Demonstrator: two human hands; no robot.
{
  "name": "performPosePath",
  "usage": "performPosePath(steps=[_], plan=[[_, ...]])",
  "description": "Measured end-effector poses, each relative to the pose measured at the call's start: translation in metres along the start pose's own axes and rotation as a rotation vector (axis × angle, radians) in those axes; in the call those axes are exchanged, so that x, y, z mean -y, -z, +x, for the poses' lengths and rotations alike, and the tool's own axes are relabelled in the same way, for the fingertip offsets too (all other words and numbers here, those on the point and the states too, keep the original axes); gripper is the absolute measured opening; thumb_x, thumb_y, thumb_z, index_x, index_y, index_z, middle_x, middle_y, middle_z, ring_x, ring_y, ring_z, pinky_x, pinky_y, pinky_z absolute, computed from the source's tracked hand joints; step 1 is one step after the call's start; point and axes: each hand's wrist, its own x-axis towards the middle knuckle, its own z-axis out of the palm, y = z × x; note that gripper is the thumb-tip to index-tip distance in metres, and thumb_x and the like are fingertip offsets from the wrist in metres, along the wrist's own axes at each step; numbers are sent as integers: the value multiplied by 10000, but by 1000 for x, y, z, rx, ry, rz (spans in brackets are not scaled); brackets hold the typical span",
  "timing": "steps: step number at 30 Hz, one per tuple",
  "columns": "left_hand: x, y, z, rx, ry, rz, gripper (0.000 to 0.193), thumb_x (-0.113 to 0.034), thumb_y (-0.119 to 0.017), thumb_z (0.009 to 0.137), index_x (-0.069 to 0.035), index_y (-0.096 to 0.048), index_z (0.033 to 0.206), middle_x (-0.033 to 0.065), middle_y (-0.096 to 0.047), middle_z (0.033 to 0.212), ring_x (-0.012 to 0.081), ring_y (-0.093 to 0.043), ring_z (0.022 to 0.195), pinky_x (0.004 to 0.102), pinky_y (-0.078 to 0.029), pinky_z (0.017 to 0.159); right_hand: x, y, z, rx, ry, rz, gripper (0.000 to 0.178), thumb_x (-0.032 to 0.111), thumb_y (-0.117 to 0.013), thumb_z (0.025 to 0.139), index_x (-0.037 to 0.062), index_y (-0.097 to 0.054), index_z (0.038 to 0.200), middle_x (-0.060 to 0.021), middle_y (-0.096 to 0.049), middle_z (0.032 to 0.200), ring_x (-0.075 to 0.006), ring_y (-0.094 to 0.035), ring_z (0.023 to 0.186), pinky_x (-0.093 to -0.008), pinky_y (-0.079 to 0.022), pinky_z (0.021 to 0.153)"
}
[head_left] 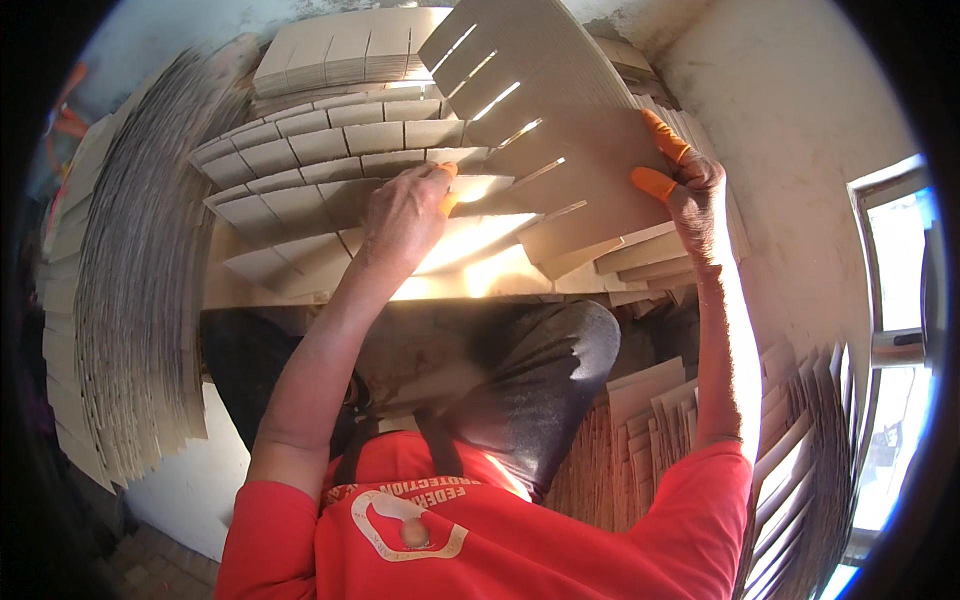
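Note:
A slotted cardboard divider sheet is held up in front of me, its cut slits catching the light. My right hand, with orange rubber tips on thumb and finger, grips the sheet's right edge. My left hand, also with an orange fingertip, presses on the lower left edge of the sheet where it meets an assembled cardboard grid. The grid of interlocked strips lies just beyond my knees.
A tall stack of flat cardboard strips curves along my left. More slotted sheets stand at my right by my leg. A pale wall and a window frame are on the right. Another cardboard pile lies at the back.

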Motion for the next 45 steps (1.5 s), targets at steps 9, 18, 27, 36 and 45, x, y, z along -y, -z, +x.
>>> performPosePath(steps=[9,18,27,36,45], plan=[[1,0,-5,32,43,-85,278,-68,-711,800,-3,-652,1064,152,-685,1035,350,-664,926,423,-541,782,-1,-2,-8,-29,89,-6,588,-95,-674,760,47,-593,1325,-18,-692,1112,-43,-598,930,-208,-484,865],[-4,0,-8,-6,38,-104,268,-60,-711,793,-6,-666,1051,176,-684,1016,363,-660,908,425,-543,773,16,-10,-4,29,40,-139,598,-97,-684,767,59,-586,1335,0,-688,1120,-36,-588,958,-215,-480,881],[6,14,0,97,14,-92,212,-111,-701,826,-25,-676,1018,178,-692,967,356,-672,866,421,-547,757,0,-8,-10,46,7,-84,637,-105,-676,766,61,-554,1368,9,-693,1024,-39,-579,884,-202,-488,829],[84,26,103,245,86,328,190,-77,-682,824,16,-654,987,226,-652,999,413,-622,962,494,-497,802,2,-13,-15,-8,62,-25,597,-89,-680,784,26,-551,1355,-81,-651,1233,-118,-609,1077,-262,-483,957],[100,7,109,262,87,212,296,-35,-713,752,70,-453,658,279,-555,851,445,-587,818,516,-450,688,-3,2,-17,11,-33,-25,644,-131,-634,752,45,-549,1365,-53,-663,1190,-90,-609,1000,-232,-499,895]])
